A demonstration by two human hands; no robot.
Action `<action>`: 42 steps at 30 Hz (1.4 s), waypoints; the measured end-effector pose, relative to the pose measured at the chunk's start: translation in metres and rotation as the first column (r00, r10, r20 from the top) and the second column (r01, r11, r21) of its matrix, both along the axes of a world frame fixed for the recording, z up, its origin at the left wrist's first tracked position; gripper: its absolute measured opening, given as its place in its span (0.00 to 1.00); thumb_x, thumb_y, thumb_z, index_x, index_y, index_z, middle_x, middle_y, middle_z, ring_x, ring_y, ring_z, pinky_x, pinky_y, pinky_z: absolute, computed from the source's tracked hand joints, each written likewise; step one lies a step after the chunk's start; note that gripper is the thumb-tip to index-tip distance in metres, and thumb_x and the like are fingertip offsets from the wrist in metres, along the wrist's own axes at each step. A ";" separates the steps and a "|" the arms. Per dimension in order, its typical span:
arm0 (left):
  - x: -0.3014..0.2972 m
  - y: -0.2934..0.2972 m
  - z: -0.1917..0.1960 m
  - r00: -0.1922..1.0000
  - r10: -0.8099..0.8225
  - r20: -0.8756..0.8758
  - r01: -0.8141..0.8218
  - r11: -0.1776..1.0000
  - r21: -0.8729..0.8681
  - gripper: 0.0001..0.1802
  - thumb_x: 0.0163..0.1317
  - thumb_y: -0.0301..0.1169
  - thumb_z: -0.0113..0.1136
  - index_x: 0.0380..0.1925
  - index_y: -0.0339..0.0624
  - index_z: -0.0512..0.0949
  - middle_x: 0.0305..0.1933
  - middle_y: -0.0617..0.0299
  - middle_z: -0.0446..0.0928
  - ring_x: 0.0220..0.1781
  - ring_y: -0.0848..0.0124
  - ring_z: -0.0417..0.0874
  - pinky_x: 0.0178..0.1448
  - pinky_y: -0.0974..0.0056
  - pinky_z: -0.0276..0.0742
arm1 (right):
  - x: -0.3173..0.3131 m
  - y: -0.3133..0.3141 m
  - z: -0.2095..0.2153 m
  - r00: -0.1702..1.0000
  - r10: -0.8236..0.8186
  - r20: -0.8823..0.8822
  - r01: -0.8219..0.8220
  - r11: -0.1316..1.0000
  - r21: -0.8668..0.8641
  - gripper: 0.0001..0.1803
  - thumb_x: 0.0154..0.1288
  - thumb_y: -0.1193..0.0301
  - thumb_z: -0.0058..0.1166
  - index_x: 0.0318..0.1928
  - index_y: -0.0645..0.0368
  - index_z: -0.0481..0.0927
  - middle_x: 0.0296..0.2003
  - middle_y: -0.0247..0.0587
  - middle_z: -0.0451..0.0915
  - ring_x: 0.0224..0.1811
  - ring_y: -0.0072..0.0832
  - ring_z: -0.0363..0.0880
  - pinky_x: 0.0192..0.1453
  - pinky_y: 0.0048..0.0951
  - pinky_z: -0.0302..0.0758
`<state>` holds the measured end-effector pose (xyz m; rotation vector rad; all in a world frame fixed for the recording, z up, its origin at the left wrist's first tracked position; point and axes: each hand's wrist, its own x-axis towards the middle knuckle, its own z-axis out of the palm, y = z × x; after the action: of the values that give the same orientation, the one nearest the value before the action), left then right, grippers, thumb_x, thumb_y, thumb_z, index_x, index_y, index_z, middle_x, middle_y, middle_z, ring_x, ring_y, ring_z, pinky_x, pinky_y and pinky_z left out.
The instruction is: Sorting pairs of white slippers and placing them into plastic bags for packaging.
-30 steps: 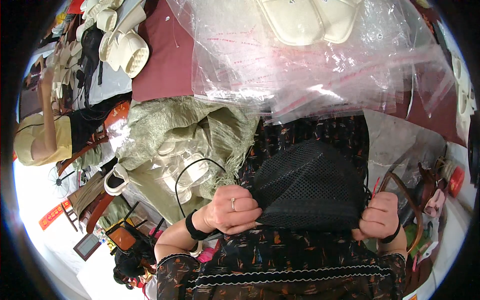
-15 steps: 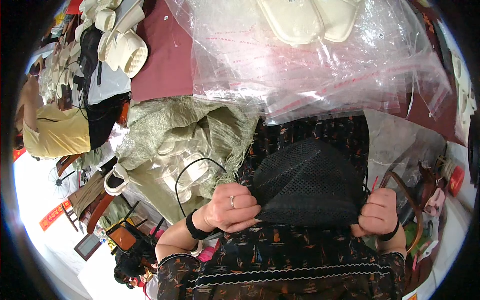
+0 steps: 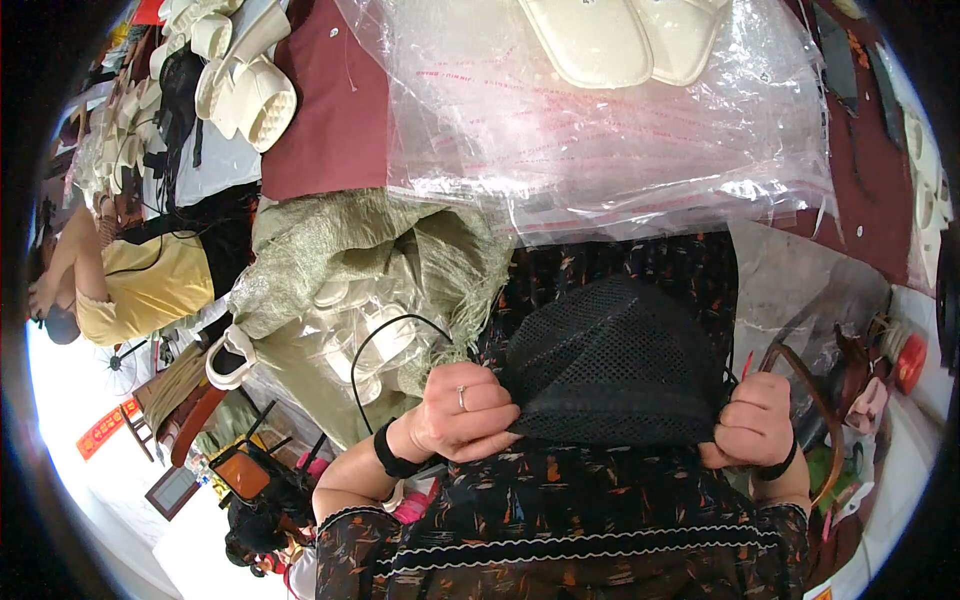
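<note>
A dome-shaped black mesh cap (image 3: 620, 360) is stretched between my two hands, above my lap. My left hand (image 3: 462, 415), with a ring and a black wristband, is closed on the cap's left lower edge. On the opposite edge my right hand (image 3: 752, 422) is closed too, its fingers curled in. A thin black cord (image 3: 362, 350) loops up beside my left hand. Beyond that hand stands an open greenish woven sack (image 3: 330, 240) with cream shoes (image 3: 385, 335) in clear plastic.
Ahead is a table with a dark red cover (image 3: 325, 120). Clear plastic bags (image 3: 610, 150) lie there under a pair of cream slippers (image 3: 630, 40). More cream shoes (image 3: 262, 105) are piled at the far left, near a person in yellow (image 3: 165, 285). A brown curved handle (image 3: 825, 410) is at right.
My hands and the mesh cap stay almost still. The plastic on the table has drawn in from the right and lies flatter. The person in yellow has shifted, arms now raised near the head.
</note>
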<state>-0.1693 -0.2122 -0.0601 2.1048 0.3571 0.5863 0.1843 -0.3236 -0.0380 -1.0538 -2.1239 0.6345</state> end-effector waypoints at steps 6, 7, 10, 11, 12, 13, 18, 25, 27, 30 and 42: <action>0.001 -0.001 -0.002 0.999 0.031 0.008 -0.031 1.000 0.004 0.10 0.47 0.33 0.71 0.25 0.38 0.81 0.27 0.59 0.78 0.24 0.62 0.79 0.26 0.61 0.71 | -0.002 0.001 0.000 1.000 -0.022 0.008 0.022 1.000 0.005 0.13 0.43 0.70 0.68 0.23 0.49 0.72 0.19 0.25 0.64 0.18 0.23 0.63 0.19 0.22 0.61; 0.003 0.000 -0.001 0.999 0.040 0.021 -0.041 0.999 0.007 0.10 0.47 0.32 0.71 0.26 0.39 0.81 0.27 0.60 0.77 0.24 0.64 0.78 0.25 0.62 0.70 | -0.002 0.001 0.000 1.000 -0.023 0.009 0.023 1.000 0.005 0.13 0.43 0.70 0.68 0.23 0.49 0.72 0.19 0.25 0.64 0.18 0.23 0.63 0.19 0.22 0.61; 0.001 -0.002 -0.002 0.998 0.055 0.021 -0.055 0.998 0.004 0.10 0.46 0.31 0.71 0.26 0.39 0.81 0.27 0.61 0.77 0.24 0.64 0.78 0.25 0.62 0.70 | -0.002 0.001 0.000 1.000 -0.021 0.005 0.021 1.000 -0.002 0.13 0.43 0.70 0.68 0.23 0.49 0.73 0.20 0.25 0.64 0.18 0.23 0.63 0.19 0.23 0.62; 0.000 -0.002 -0.003 0.998 0.058 0.011 -0.058 0.998 -0.003 0.10 0.46 0.32 0.71 0.24 0.38 0.81 0.27 0.59 0.78 0.24 0.62 0.79 0.26 0.60 0.71 | -0.002 0.002 0.001 1.000 -0.016 0.010 0.016 1.000 -0.009 0.13 0.44 0.70 0.68 0.23 0.49 0.73 0.20 0.25 0.64 0.18 0.23 0.63 0.19 0.23 0.62; 0.000 -0.002 -0.003 0.998 0.057 0.012 -0.057 0.998 -0.003 0.10 0.46 0.32 0.71 0.24 0.38 0.81 0.27 0.59 0.78 0.24 0.62 0.79 0.26 0.60 0.71 | -0.002 0.002 0.001 1.000 -0.011 0.015 0.011 1.000 -0.017 0.13 0.44 0.70 0.68 0.23 0.49 0.73 0.20 0.25 0.65 0.18 0.23 0.63 0.19 0.23 0.63; 0.001 -0.002 -0.003 0.998 0.063 0.004 -0.063 0.998 0.002 0.10 0.45 0.32 0.71 0.24 0.38 0.81 0.26 0.59 0.78 0.23 0.62 0.78 0.26 0.61 0.71 | -0.002 0.003 0.001 1.000 -0.012 0.016 0.012 1.000 -0.017 0.13 0.44 0.70 0.68 0.23 0.49 0.73 0.20 0.25 0.65 0.18 0.23 0.63 0.19 0.23 0.63; 0.001 -0.001 -0.005 0.996 0.086 -0.010 -0.085 0.996 0.015 0.10 0.44 0.32 0.70 0.23 0.38 0.81 0.24 0.59 0.77 0.22 0.63 0.77 0.25 0.62 0.70 | -0.004 0.003 -0.002 0.999 -0.017 0.037 0.017 1.000 0.009 0.14 0.45 0.70 0.68 0.21 0.49 0.72 0.19 0.25 0.64 0.18 0.23 0.63 0.19 0.23 0.62; 0.001 -0.001 -0.006 0.995 0.094 -0.024 -0.094 0.995 0.015 0.10 0.42 0.32 0.70 0.22 0.38 0.80 0.23 0.60 0.75 0.20 0.63 0.75 0.23 0.62 0.68 | -0.005 0.004 -0.006 1.000 -0.022 0.014 0.022 1.000 0.020 0.14 0.45 0.70 0.68 0.22 0.49 0.72 0.19 0.26 0.63 0.18 0.23 0.62 0.18 0.23 0.61; 0.001 0.000 -0.007 0.994 0.102 -0.023 -0.102 0.995 0.009 0.11 0.41 0.32 0.70 0.21 0.38 0.79 0.22 0.60 0.74 0.19 0.63 0.74 0.23 0.62 0.67 | -0.005 0.007 -0.001 0.998 -0.017 0.059 0.018 1.000 -0.017 0.15 0.45 0.70 0.69 0.21 0.49 0.70 0.19 0.26 0.64 0.18 0.23 0.63 0.19 0.24 0.62; 0.002 0.007 -0.009 0.992 0.083 -0.095 -0.079 0.995 0.053 0.10 0.41 0.30 0.71 0.22 0.41 0.79 0.22 0.63 0.71 0.20 0.65 0.72 0.22 0.62 0.67 | -0.007 0.008 -0.001 0.991 -0.023 0.130 0.026 1.000 -0.018 0.16 0.46 0.70 0.68 0.21 0.49 0.69 0.20 0.26 0.64 0.19 0.24 0.62 0.20 0.24 0.63; 0.025 0.037 0.101 0.778 0.451 0.438 -0.565 0.808 0.171 0.15 0.49 0.22 0.62 0.12 0.53 0.70 0.14 0.73 0.67 0.19 0.76 0.69 0.25 0.65 0.66 | -0.013 0.013 0.001 0.957 0.030 0.288 -0.032 0.999 0.001 0.16 0.49 0.69 0.67 0.21 0.49 0.68 0.22 0.26 0.65 0.24 0.23 0.67 0.25 0.25 0.68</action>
<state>-0.1440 -0.1753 0.0405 2.1008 0.6664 1.4320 0.1710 -0.3103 -0.0369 -1.1708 -2.3944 0.5131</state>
